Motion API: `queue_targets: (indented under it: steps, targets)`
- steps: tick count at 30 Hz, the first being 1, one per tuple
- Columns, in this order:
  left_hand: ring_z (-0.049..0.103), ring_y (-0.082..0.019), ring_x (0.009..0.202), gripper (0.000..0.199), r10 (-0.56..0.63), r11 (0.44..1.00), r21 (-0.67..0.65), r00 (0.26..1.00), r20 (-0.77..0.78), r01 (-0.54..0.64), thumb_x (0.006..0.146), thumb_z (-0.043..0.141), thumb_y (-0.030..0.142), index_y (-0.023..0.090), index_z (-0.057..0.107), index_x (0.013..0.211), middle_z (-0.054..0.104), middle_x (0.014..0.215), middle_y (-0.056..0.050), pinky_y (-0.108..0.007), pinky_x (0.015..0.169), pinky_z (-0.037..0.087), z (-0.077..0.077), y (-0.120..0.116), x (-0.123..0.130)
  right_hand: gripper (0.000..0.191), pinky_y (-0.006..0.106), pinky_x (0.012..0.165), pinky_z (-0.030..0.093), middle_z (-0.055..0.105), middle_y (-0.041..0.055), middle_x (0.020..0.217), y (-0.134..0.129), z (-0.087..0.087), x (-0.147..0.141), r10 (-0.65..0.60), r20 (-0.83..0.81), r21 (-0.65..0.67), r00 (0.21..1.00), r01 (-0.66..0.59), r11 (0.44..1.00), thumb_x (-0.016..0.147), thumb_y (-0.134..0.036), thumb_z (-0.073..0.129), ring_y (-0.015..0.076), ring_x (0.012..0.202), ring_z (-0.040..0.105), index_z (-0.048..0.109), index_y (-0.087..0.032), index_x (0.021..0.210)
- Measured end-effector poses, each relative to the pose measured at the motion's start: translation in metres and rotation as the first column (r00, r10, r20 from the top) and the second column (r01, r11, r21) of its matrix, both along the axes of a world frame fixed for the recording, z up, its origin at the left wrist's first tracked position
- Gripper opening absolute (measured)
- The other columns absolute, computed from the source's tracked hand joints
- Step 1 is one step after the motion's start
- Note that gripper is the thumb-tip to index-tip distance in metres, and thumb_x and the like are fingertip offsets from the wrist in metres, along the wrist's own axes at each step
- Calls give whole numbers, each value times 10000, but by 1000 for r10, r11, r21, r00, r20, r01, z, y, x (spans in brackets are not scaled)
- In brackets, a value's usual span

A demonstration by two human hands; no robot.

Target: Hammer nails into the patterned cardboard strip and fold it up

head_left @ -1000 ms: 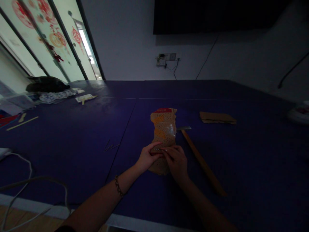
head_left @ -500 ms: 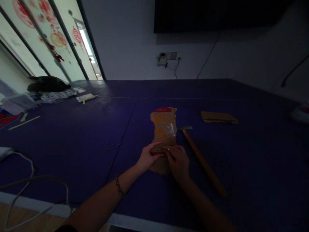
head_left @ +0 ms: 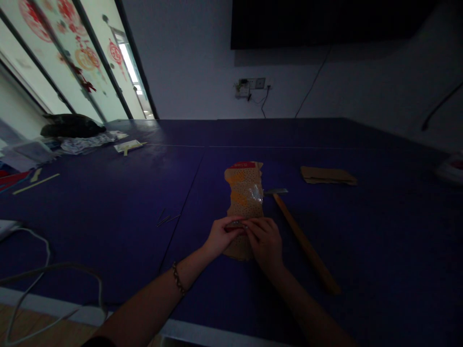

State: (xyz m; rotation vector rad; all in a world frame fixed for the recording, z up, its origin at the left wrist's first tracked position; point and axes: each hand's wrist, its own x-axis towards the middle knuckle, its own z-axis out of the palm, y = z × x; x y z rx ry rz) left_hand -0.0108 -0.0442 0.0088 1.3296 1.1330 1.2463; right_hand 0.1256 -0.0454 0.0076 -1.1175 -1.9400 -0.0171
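Purple tabletop [head_left: 123, 193], two hands [head_left: 219, 236] [head_left: 266, 241] on one strip [head_left: 235, 224], one hammer [head_left: 306, 241]

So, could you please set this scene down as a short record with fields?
Left hand grip: pinching a small strip
Right hand grip: fingers at the strip's right end; exact hold unclear
Below hands: dotted cardboard
Right of cardboard: hammer
Farther right: brown folded piece
Left: thin rods
Surface: purple table
Lighting: dim
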Motion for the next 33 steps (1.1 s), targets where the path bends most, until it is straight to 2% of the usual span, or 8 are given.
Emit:
queue_targets:
  steps: [5, 9, 14, 20, 26, 33]
  targets:
    - [630, -170, 725, 215, 27, 999, -34, 999, 45, -25, 610, 617, 173, 140, 686, 811, 690, 825, -55, -281, 692, 511, -3, 3, -2, 188, 340, 643, 408, 567, 54, 760, -1, 1, -2, -22, 48, 50, 999, 20, 999, 769, -167, 498, 187, 739, 462, 661, -222, 846]
    - [627, -154, 627, 200, 39, 998, -53, 998, 49, -36, 614, 606, 182, 140, 694, 789, 697, 734, -39, -266, 630, 518, -4, 4, -4, 175, 329, 636, 407, 550, 49, 769, -1, 1, -3, -4, 15, 72, 1000, 3, 997, 760, -170, 517, 174, 736, 463, 659, -220, 849]
    - [629, -157, 621, 166, 51, 998, -49, 998, 26, -50, 616, 605, 201, 137, 697, 739, 698, 718, -40, -257, 606, 518, -4, 3, -4, 140, 341, 664, 402, 570, 37, 774, -2, 2, -3, 45, -38, 133, 998, -40, 990, 748, -172, 554, 170, 748, 474, 645, -218, 844]
    - [629, -179, 766, 263, 90, 996, 0, 996, -8, -90, 572, 645, 174, 154, 685, 831, 693, 836, -42, -266, 693, 507, 1, 2, -2, 104, 338, 648, 408, 603, 46, 744, -2, 5, -3, 35, -72, 89, 997, -28, 996, 772, -172, 528, 178, 737, 480, 630, -180, 793]
    - [634, -172, 669, 110, 115, 992, -50, 993, -17, -115, 572, 639, 177, 134, 691, 658, 698, 720, -47, -258, 639, 510, 2, 2, -2, 101, 347, 672, 400, 626, 32, 735, -3, 6, -3, 51, -61, 44, 997, -48, 998, 778, -186, 526, 181, 735, 481, 624, -186, 801]
    - [636, -178, 650, 116, 144, 985, -94, 990, -9, -144, 560, 655, 198, 134, 694, 648, 698, 698, -47, -260, 614, 511, 2, 2, -2, 122, 349, 679, 395, 634, 33, 747, -3, 5, -3, 60, -41, 13, 997, -59, 998, 783, -175, 512, 192, 756, 476, 629, -187, 817]
